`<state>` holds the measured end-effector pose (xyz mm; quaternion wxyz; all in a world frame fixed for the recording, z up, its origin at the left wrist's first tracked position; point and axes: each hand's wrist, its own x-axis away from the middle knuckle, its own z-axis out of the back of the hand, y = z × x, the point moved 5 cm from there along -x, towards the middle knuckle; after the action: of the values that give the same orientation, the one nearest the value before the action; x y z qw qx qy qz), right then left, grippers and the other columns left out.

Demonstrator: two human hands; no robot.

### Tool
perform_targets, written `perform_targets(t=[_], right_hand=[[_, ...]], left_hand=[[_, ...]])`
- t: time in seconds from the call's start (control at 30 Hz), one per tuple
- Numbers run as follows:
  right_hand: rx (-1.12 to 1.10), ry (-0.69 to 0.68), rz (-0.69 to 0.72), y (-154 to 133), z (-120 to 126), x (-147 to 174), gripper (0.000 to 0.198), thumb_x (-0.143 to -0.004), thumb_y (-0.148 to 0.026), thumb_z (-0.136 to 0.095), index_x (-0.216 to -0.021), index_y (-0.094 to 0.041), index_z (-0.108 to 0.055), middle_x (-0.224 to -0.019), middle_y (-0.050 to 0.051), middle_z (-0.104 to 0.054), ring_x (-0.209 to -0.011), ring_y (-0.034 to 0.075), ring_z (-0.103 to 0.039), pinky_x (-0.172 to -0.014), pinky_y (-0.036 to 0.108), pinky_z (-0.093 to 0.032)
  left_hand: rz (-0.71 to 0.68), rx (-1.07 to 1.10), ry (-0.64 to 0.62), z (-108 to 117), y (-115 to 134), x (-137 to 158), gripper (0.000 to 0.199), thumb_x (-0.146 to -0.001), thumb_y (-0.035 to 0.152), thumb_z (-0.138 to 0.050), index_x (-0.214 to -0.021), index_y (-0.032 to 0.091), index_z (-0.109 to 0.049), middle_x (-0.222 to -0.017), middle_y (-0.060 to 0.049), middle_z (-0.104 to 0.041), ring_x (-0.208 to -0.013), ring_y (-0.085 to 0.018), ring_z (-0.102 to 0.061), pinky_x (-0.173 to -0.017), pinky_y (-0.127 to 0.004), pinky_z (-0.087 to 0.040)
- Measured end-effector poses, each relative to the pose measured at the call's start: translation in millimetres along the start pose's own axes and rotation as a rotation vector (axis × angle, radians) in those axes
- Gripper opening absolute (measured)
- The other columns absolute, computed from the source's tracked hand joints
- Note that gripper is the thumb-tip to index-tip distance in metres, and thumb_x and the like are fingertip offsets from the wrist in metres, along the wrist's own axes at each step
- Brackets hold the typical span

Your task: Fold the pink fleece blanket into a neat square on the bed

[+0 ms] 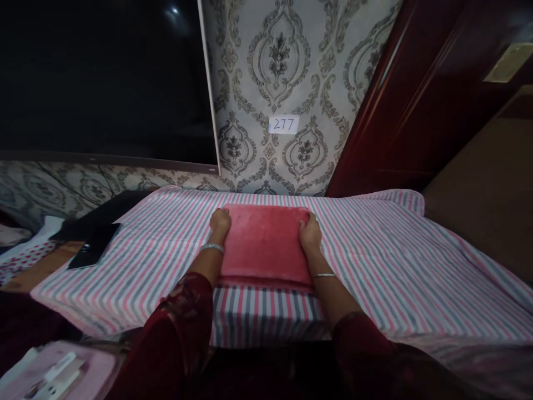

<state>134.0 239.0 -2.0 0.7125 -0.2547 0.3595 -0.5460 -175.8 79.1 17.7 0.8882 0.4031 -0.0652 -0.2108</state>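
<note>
A folded red plush towel (264, 244) lies flat on the striped cloth, forming a neat rectangle with layered edges along its near side. At its upper left corner my left hand (220, 222) is closed around the edge, fingers curled. My right hand (310, 232) grips the upper right edge, thumb on top and the other fingers mostly hidden behind the side. Both forearms reach in from below, a bracelet on each wrist.
A pink, white and grey striped cloth (375, 250) covers the table. On its left lies a black phone (95, 244). A large television (104, 83) and a paper marked 277 (283, 124) are on the wall behind. A pink case (91, 366) sits at the lower left; a cardboard box (483, 183) stands right.
</note>
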Motion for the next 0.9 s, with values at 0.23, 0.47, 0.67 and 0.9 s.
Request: perform_targets(t=[0.23,0.47,0.67,0.9], right_hand=[[-0.183,0.125,-0.078,16,-2,-5,0.052,-0.090,-0.036,-0.050,-0.135,-0.009,-0.056,-0.120,0.022,-0.068,-0.117,0.034,-0.061,-0.099,0.043,-0.047],[-0.253,0.160,-0.128,17,5,-18,0.048,-0.085,-0.033,-0.054,-0.127,-0.010,-0.062,-0.122,0.018,-0.069,-0.117,0.031,-0.062,-0.103,0.040,-0.046],[-0.306,0.127,-0.098,9,18,-33,0.046,-0.081,-0.024,-0.053,-0.124,-0.013,-0.066,-0.120,0.015,-0.071,-0.113,0.028,-0.063,-0.103,0.037,-0.046],[-0.440,-0.038,-0.191,21,22,-48,0.032,-0.079,-0.027,-0.054,-0.100,-0.014,-0.074,-0.075,0.009,-0.073,-0.075,0.024,-0.069,-0.069,0.030,-0.053]], left_hand=[[0.017,-0.108,0.049,5,-8,7,0.036,-0.099,0.033,-0.046,-0.114,0.009,-0.069,-0.120,-0.027,-0.070,-0.115,-0.038,-0.065,-0.091,-0.044,-0.048],[-0.025,-0.158,0.060,8,1,12,0.041,-0.100,0.035,-0.043,-0.118,0.007,-0.067,-0.122,-0.029,-0.068,-0.115,-0.039,-0.065,-0.091,-0.045,-0.049],[-0.020,-0.176,0.065,10,3,13,0.039,-0.099,0.035,-0.045,-0.115,0.009,-0.068,-0.117,-0.028,-0.070,-0.110,-0.038,-0.067,-0.088,-0.045,-0.050],[-0.013,-0.180,0.060,8,4,12,0.038,-0.099,0.035,-0.044,-0.115,0.009,-0.067,-0.119,-0.028,-0.069,-0.113,-0.038,-0.067,-0.089,-0.045,-0.050]])
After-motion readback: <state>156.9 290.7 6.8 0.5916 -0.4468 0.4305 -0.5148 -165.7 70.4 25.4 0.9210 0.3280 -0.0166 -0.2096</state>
